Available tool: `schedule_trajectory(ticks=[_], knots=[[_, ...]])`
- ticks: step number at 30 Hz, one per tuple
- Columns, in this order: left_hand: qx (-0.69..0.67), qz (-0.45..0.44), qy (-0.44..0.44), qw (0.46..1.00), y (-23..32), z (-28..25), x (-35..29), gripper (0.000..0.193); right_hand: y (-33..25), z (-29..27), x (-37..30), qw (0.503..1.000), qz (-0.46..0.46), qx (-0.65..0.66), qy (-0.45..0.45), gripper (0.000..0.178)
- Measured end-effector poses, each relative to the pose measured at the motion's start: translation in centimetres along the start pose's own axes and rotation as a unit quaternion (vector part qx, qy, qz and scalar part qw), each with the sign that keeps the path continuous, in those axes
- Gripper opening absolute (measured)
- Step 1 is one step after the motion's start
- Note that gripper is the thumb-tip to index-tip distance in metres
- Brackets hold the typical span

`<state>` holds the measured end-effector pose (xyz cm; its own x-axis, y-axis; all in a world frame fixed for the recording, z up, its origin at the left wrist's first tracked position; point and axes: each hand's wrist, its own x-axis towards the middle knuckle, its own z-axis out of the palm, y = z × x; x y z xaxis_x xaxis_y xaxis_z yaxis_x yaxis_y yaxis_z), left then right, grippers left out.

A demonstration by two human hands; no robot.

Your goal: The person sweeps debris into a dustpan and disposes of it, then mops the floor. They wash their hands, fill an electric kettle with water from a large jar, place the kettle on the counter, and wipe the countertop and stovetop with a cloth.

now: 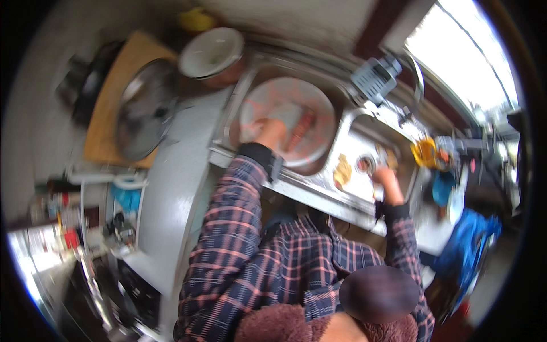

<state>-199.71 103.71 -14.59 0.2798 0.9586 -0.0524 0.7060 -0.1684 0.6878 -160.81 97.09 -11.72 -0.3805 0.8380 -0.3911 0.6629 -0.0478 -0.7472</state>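
Observation:
A wide pale round basin (322,143) with reddish patches sits in the left sink bowl (229,128). My left hand (272,133) reaches into it and is smeared by motion. A greyish-white thing (289,114) lies at its fingertips; I cannot tell whether the hand grips it. Beside that is a long dark-red piece (302,129), too blurred to name. Over the right sink bowl (354,137), my right hand (387,181) is curled near the drain (365,164). What its fingers hold, if anything, is hidden. Yellowish-brown scraps (342,171) lie left of the drain.
A grey slotted caddy (373,80) and a curved faucet (419,85) stand behind the sinks. To the left are a white pot (211,54), a round lid (147,108) and a wooden board (102,134). A yellow container (423,153) and blue plastic (467,239) are at the right.

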Motion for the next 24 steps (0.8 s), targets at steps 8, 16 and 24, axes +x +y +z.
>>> schedule_trajectory(ticks=[8,16,24], knots=[[0.004,0.078,0.069,0.995,16.6,-5.1,1.9,0.035,-9.5,-8.7,-7.2,0.977,-0.202,-0.03,-0.06,0.02],[-0.486,0.312,0.298,0.761,16.7,4.8,-6.7,0.037,-4.6,-2.2,-5.5,0.981,-0.135,-0.04,-0.136,0.025],[-0.583,0.13,-0.029,0.801,21.7,1.4,0.3,0.04,-0.7,-3.0,2.0,0.987,-0.16,0.022,-0.002,0.03]])
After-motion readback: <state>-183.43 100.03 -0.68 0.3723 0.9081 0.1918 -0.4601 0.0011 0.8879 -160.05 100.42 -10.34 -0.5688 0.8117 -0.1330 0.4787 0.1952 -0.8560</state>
